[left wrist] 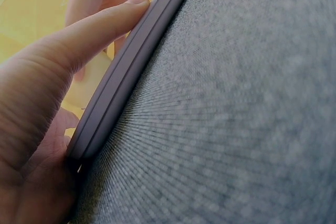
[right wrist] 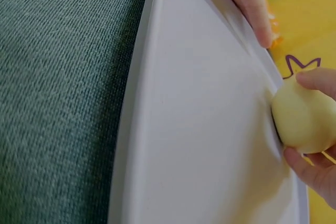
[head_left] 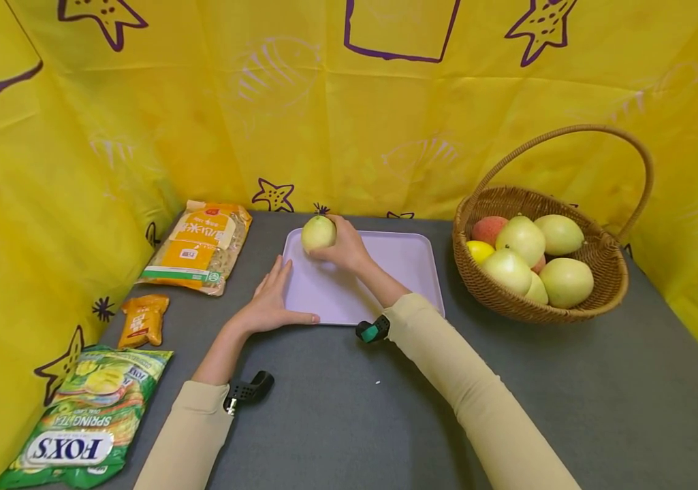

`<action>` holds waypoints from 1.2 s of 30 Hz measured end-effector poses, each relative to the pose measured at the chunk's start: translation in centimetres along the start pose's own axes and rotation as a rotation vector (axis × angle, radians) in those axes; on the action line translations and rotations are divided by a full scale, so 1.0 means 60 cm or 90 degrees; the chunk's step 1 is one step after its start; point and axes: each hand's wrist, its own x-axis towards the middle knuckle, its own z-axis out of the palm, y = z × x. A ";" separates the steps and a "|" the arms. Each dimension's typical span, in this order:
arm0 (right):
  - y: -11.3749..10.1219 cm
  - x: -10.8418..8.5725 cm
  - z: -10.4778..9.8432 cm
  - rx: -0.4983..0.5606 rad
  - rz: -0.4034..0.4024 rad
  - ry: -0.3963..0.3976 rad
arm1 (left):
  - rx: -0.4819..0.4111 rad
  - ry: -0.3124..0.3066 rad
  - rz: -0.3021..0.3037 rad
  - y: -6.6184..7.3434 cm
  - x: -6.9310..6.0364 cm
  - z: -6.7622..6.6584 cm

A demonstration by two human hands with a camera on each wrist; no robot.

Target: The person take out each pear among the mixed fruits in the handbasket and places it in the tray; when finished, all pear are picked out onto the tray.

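Observation:
A pale green, round fruit (head_left: 318, 233) is in my right hand (head_left: 345, 248), whose fingers and thumb grip its side. It is at the far left corner of a lilac tray (head_left: 385, 279); whether it touches the tray I cannot tell. In the right wrist view the fruit (right wrist: 302, 114) appears by the tray's far rim, between thumb and fingers. My left hand (head_left: 269, 303) lies against the tray's near left corner. Its thumb rests along the front rim (left wrist: 123, 72), and its straight fingers extend along the left side.
On the right stands a wicker basket (head_left: 532, 312) with a tall handle, holding several pale green fruits (head_left: 566, 282), a yellow one and reddish ones. Along the left lie an orange food bag (head_left: 195, 245), a small orange packet (head_left: 144, 321) and a green candy bag (head_left: 85, 415). Yellow cloth (head_left: 361, 136) hangs behind.

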 end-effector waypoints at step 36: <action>0.018 -0.074 -0.044 0.196 -0.004 0.096 | 0.007 0.009 0.004 0.004 -0.001 0.001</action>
